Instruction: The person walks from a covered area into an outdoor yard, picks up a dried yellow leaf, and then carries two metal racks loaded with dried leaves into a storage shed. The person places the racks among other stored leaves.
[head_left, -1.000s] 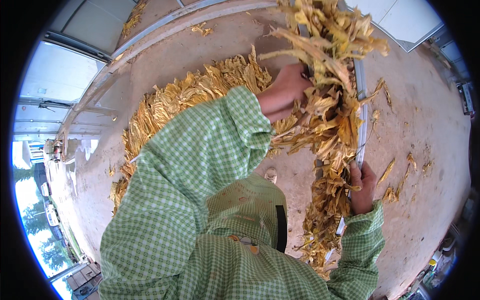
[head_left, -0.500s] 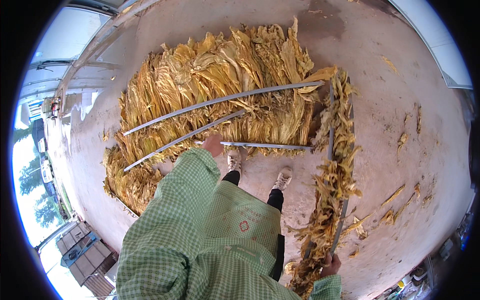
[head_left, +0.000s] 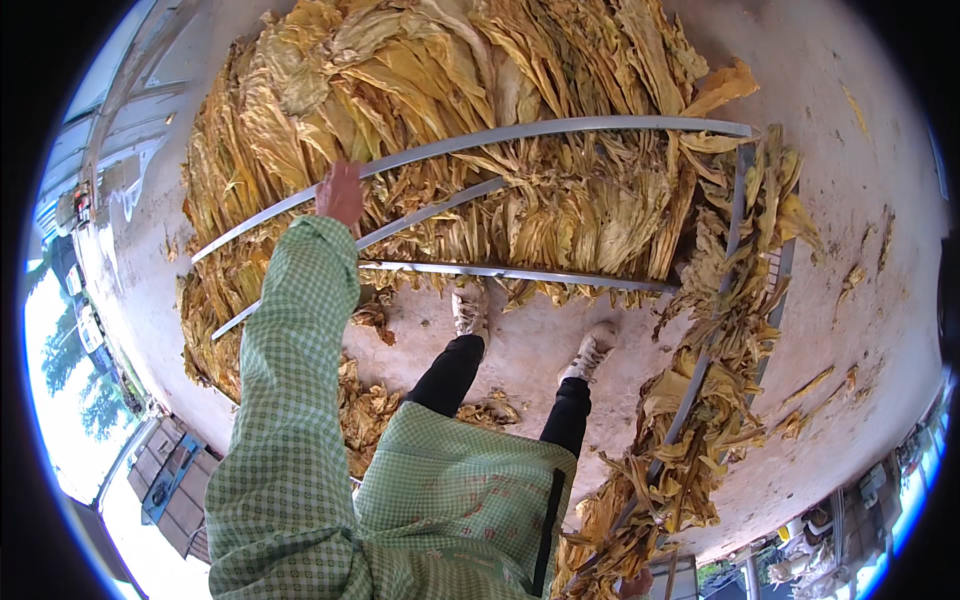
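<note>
A large heap of dried yellow-brown tobacco leaves (head_left: 400, 75) lies in front of me, with long grey metal bars across it. My left hand (head_left: 342, 192) reaches over the heap, its fingers closed round the upper metal bar (head_left: 560, 127). Below that bar are a second slanting bar (head_left: 430, 210) and a straight lower bar (head_left: 520, 271). On the right, a long leaf clamp (head_left: 690, 390) of metal rails packed with tobacco leaves runs toward me. My right hand (head_left: 636, 583) grips its near end, mostly hidden at the lower edge.
My shoes (head_left: 592, 352) stand on the concrete floor (head_left: 520, 350) between the heap and the clamp. More leaves (head_left: 370, 410) lie by my left leg. Loose leaf scraps (head_left: 800, 405) are scattered at the right. Assorted clutter (head_left: 820, 540) lines the lower right.
My left hand has moved from near the lower bar, forward and left, onto the upper bar. The view has shifted closer to the heap, and my right hand now sits lower in it.
</note>
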